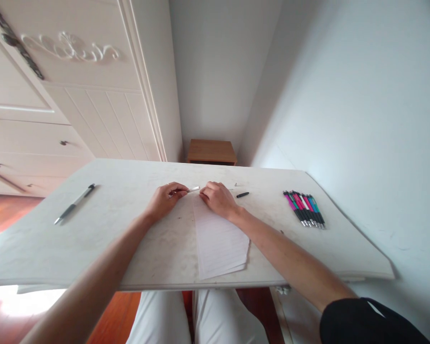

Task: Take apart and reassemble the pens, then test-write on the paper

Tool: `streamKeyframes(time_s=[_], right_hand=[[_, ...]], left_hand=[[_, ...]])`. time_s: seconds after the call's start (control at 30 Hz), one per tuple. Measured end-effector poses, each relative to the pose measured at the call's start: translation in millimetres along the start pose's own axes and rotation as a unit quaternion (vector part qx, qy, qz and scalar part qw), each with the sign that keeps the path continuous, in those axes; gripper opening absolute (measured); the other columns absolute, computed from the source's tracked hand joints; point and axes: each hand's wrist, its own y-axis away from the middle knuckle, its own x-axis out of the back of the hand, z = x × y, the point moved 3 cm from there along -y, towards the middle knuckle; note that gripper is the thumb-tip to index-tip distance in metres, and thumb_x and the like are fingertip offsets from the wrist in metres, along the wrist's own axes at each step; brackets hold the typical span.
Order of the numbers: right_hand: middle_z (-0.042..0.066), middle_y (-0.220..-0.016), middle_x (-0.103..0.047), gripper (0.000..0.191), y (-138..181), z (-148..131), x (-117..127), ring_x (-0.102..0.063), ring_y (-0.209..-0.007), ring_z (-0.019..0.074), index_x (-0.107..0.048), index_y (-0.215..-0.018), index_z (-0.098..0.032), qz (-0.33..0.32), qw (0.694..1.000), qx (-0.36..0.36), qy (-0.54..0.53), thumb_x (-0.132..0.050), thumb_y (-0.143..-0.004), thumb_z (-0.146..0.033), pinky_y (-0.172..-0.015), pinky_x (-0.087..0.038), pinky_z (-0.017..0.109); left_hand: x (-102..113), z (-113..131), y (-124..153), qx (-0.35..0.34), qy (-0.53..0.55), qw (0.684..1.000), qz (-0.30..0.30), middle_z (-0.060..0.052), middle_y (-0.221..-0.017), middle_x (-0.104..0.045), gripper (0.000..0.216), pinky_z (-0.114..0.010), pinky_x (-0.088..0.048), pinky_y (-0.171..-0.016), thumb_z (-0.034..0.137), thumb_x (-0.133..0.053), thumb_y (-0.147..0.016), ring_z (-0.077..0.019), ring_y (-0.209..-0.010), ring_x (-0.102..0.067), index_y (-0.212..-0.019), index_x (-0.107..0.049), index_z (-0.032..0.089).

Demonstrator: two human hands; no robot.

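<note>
My left hand is closed, its thumb and fingers pinching a small white pen barrel that points to the right. Close beside the barrel's tip, my right hand has its fingers pressed together; what they hold, if anything, is too small to make out. Under that hand lie sheets of lined paper. A thin pale rod, partly hidden, shows just beyond the right hand's knuckles. Farther right rest a black pen grip and a tiny light-coloured part.
On the white table, a white and black pen lies at the left. Several colourful pens with black grips lie in a row at the right. A wall borders the right side, with a white cabinet and brown wooden furniture behind.
</note>
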Motion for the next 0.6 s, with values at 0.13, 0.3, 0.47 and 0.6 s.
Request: streamKeyframes(time_s=[0.13, 0.3, 0.47, 0.6], right_hand=[[0.009, -0.098, -0.067, 0.022, 0.4, -0.8, 2.9, -0.06, -0.099, 0.02, -0.073, -0.099, -0.017, 0.007, 1.0, 0.008, -0.009, -0.053, -0.096, -0.026, -0.089, -0.042, 0.032], [0.007, -0.099, -0.065, 0.021, 0.0, -3.4, 3.4, -0.059, -0.098, 0.0185, -0.072, -0.104, -0.019, 0.012, 0.999, 0.043, -0.023, -0.054, -0.094, -0.018, -0.088, -0.042, 0.031], [0.007, -0.096, -0.064, 0.018, 0.1, -5.0, 2.6, -0.058, -0.095, 0.0185, -0.074, -0.095, -0.018, 0.001, 0.999, 0.041, -0.022, -0.058, -0.093, -0.026, -0.087, -0.041, 0.031], [0.006, -0.094, -0.064, 0.022, -0.2, -4.9, 1.2, -0.058, -0.093, 0.0182, -0.075, -0.092, -0.018, 0.001, 0.999, 0.029, -0.014, -0.056, -0.095, -0.029, -0.086, -0.041, 0.031]], left_hand=[[-0.1, -1.7, 0.0, 0.0, 0.003, 1.0, 0.0, -0.005, -0.087, -0.075, 0.028, -0.029, -0.05, -0.075, 0.041, -0.057, -0.08, -0.0201, -0.079, -0.065, -0.087, -0.074, 0.019], [-0.1, -2.8, 0.4, 0.007, 0.003, 1.0, 0.003, -0.005, -0.088, -0.075, 0.029, -0.029, -0.05, -0.075, 0.042, -0.058, -0.08, -0.0206, -0.08, -0.065, -0.088, -0.073, 0.019], [-0.5, -1.5, 0.2, 0.01, 0.009, 1.0, 0.001, -0.005, -0.089, -0.074, 0.029, -0.029, -0.05, -0.076, 0.041, -0.057, -0.08, -0.0206, -0.08, -0.065, -0.089, -0.073, 0.019], [-1.1, -1.9, -0.3, 0.006, 0.001, 1.0, 0.001, -0.005, -0.089, -0.075, 0.028, -0.03, -0.049, -0.076, 0.041, -0.057, -0.081, -0.0207, -0.08, -0.065, -0.088, -0.073, 0.019]])
